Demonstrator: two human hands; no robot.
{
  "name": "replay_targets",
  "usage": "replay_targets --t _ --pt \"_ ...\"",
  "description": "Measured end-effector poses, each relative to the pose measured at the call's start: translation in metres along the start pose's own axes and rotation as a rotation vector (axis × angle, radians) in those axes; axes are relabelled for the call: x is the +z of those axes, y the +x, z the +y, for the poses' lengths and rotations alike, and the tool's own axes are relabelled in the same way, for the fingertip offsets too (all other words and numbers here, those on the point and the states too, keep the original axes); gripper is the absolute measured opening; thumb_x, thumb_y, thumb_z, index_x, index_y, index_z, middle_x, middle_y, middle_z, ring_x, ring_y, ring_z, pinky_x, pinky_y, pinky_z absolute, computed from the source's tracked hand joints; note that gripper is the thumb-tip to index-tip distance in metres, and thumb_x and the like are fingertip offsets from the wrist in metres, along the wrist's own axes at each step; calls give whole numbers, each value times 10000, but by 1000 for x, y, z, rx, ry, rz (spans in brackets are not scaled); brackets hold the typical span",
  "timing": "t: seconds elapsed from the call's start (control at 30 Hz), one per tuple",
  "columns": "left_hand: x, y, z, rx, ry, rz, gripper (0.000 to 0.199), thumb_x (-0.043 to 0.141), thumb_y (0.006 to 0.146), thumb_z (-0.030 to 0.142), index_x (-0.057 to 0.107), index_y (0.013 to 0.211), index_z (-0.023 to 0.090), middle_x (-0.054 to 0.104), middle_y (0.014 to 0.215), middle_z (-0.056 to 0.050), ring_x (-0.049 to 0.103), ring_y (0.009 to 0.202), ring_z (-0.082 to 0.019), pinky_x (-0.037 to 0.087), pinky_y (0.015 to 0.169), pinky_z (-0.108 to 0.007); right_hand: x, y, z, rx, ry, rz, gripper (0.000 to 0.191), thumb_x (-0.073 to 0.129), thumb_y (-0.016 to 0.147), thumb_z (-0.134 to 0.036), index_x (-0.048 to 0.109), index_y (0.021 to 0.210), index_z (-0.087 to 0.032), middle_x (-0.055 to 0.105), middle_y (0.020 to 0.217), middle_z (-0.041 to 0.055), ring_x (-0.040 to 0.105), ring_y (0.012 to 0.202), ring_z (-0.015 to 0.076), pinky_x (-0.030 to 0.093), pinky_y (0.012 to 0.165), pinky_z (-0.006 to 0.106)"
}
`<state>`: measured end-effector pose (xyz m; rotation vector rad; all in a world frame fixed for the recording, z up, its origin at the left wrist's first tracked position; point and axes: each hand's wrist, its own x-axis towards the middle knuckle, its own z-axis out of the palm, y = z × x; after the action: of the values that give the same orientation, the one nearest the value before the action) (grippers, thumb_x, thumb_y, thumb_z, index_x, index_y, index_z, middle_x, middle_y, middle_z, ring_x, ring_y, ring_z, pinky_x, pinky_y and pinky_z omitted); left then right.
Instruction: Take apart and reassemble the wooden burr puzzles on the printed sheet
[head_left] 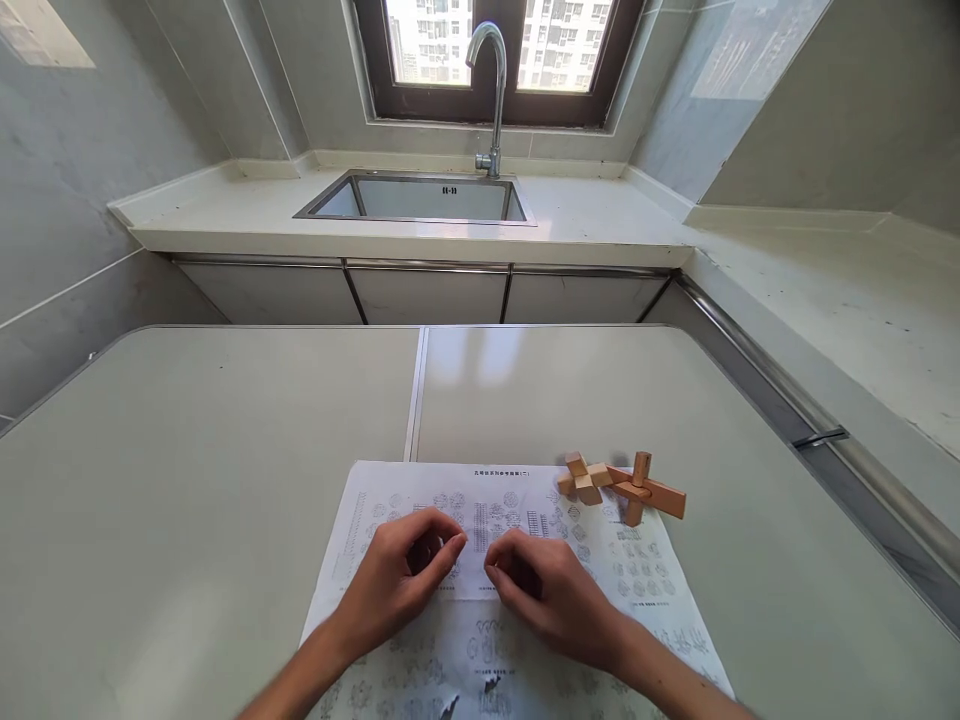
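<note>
A large white sheet [450, 640] printed with small diagrams lies on the table, torn in small spots near its lower part. Over its left half is my left hand [415, 560], fingers curled and thumb near the fingertips, with nothing visible in it. My right hand [544, 590] rests over the middle, curled the same way, with no object showing. A small gap separates the two hands. At the sheet's upper right corner sit two wooden puzzles side by side: a light, star-like one [585, 479] and a reddish-brown crossed one [636, 490].
The pale table [187, 480] has a seam [416, 390] down its middle. Beyond it, a white counter [600, 205] holds a sink [420, 197] with a tall faucet [499, 100] under a window. Another counter [847, 290] runs along the right.
</note>
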<state>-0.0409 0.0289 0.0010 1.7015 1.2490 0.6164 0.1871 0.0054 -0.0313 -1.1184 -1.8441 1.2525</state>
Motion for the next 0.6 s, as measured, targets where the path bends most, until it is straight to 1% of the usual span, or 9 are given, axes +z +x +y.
replay_targets --t 0.13,0.33,0.6 --pt "-1 1 1 -12 14 6 332 596 1021 480 703 887 196 614 704 6 485 619 -130 386 569 -241 0 1 0 16 6 -7 60 592 977 -215 630 929 -214 541 661 -50 467 572 112 375 566 233" --pt "-2 2 -1 -16 31 1 337 591 1022 492 709 893 204 618 705 4 493 625 -135 391 571 -240 1 3 1 -1 12 0 59 590 963 -207 639 930 -207 574 683 -38 493 582 113 389 581 232" --pt "-3 2 2 -21 24 -3 353 581 1026 505 700 881 206 620 706 0 490 616 -137 387 566 -243 -1 4 -2 4 27 -1 53 594 952 -180 630 931 -213 572 682 -43 495 590 115 393 590 232"
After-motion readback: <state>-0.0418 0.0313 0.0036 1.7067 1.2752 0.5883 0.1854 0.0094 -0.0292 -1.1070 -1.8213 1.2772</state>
